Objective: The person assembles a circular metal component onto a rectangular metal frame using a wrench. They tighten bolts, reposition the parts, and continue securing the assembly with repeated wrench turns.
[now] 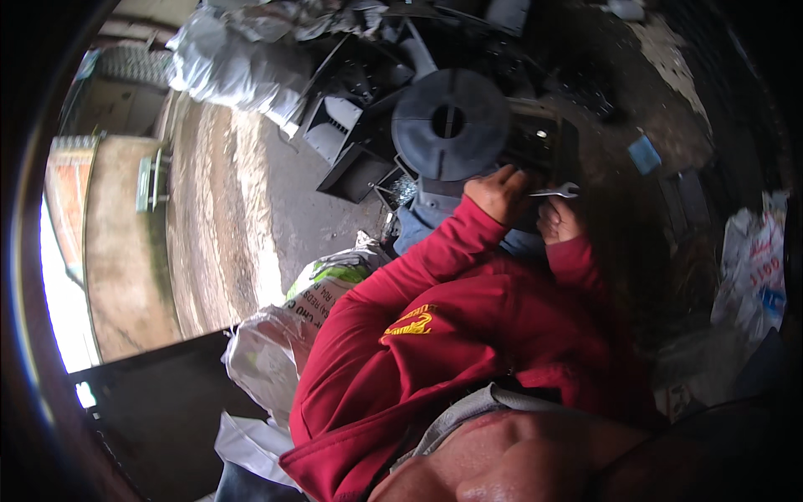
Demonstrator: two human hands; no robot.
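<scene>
One red jacket fills the foreground, its two sleeves ending in the left hand and right hand. One wrench lies at their fingers, below one round black disc. Each grip is curled; which pinches the wrench cannot be told. Grey floor gives room left of the disc's edge.

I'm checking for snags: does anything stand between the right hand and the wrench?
Nothing visible does. The right hand is close beside the wrench, just below it in the picture; whether they touch is unclear. The left hand lies to the left, not between them.
</scene>
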